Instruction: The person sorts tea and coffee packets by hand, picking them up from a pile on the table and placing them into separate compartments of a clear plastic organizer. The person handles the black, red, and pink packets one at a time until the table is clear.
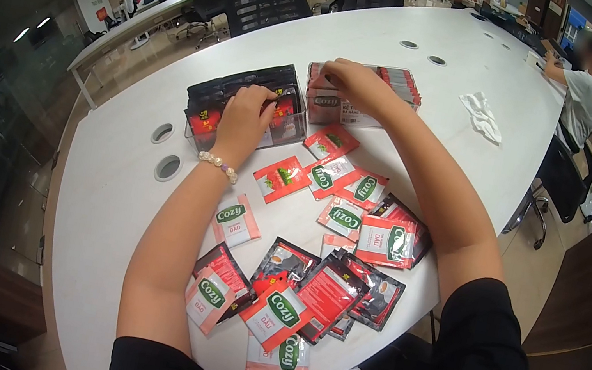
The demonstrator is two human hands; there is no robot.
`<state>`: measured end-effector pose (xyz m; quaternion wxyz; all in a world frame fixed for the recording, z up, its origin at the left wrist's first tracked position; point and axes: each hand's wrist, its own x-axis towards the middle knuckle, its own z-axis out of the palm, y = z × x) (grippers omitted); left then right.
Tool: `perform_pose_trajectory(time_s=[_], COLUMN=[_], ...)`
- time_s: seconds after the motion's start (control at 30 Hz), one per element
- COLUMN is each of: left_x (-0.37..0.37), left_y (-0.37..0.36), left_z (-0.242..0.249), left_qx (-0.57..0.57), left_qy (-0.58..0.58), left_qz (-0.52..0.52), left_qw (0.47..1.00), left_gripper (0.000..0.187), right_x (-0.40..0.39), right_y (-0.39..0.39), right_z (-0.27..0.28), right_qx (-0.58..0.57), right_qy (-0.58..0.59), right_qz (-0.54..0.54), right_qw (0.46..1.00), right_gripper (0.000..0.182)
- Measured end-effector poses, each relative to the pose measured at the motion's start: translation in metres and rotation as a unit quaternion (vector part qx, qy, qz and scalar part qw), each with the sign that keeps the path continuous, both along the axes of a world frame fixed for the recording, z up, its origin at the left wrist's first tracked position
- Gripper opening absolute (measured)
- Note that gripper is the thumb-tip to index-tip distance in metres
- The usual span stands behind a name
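My left hand, with a beaded bracelet on the wrist, reaches into a clear box of black and red sachets. Its fingers are bent around the top of a sachet there. My right hand is at the left end of a second clear box, packed with pink and red Cozy sachets. Those fingers curl down, closed, and their tips are partly hidden. Loose Cozy sachets and black and red sachets lie in a scattered pile between my forearms.
A crumpled white tissue lies right of the boxes on the white table. Round cable holes open in the tabletop at left. Black chairs stand beyond. A person sits at the far right.
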<state>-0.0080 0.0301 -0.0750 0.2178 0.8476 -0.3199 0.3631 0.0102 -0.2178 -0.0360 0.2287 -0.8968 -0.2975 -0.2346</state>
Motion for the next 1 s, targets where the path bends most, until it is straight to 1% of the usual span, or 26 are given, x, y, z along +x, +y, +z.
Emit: perform_pose_trajectory(time_s=[0.03, 0.13, 0.17, 0.27, 0.37, 0.47, 0.57, 0.67, 0.77, 0.87, 0.97, 1.0], left_x=[0.000, -0.002, -0.002, -0.002, -0.001, -0.001, -0.003, -0.003, -0.001, -0.001, -0.002, -0.002], left_y=[0.000, -0.001, -0.001, -0.001, 0.000, -0.001, -0.001, -0.001, -0.001, -0.001, -0.001, -0.001], left_z=[0.000, 0.001, 0.002, 0.001, 0.001, 0.000, 0.002, 0.002, 0.000, 0.001, 0.001, 0.002], left_qx=[0.002, 0.004, 0.005, 0.005, 0.006, 0.004, 0.007, 0.007, 0.004, 0.007, 0.003, 0.005], left_qy=[-0.002, 0.001, 0.003, -0.004, -0.021, -0.015, 0.001, 0.003, -0.001, 0.001, 0.006, 0.007], left_qz=[-0.001, -0.001, -0.001, 0.000, -0.008, -0.005, 0.003, 0.006, 0.003, 0.001, -0.003, -0.001], left_qw=[1.000, 1.000, 1.000, 1.000, 1.000, 1.000, 1.000, 1.000, 1.000, 1.000, 1.000, 1.000], left_gripper=[0.014, 0.014, 0.015, 0.015, 0.015, 0.015, 0.015, 0.015, 0.015, 0.015, 0.015, 0.015], right_x=[-0.002, -0.003, 0.003, 0.002, 0.003, 0.012, 0.005, 0.013, -0.003, 0.002, -0.006, -0.003], right_y=[-0.001, 0.004, 0.010, 0.016, 0.013, 0.009, 0.016, 0.019, 0.023, 0.022, 0.021, 0.023], right_z=[-0.002, -0.009, -0.019, -0.033, -0.028, -0.034, -0.038, -0.041, -0.040, -0.040, -0.028, -0.030], right_qx=[-0.053, -0.068, -0.021, 0.111, 0.181, 0.117, 0.087, 0.034, 0.049, 0.115, 0.163, 0.200], right_qy=[-0.009, 0.037, 0.056, 0.036, 0.049, -0.007, 0.005, 0.003, 0.055, -0.105, -0.127, -0.089], right_qz=[-0.016, -0.010, -0.013, -0.033, -0.058, -0.031, -0.070, -0.061, -0.048, -0.005, -0.138, -0.146], right_qw=[0.998, 0.997, 0.998, 0.993, 0.981, 0.993, 0.994, 0.998, 0.996, 0.988, 0.969, 0.965], right_gripper=[0.018, 0.017, 0.017, 0.020, 0.018, 0.018, 0.019, 0.022, 0.031, 0.040, 0.046, 0.049])
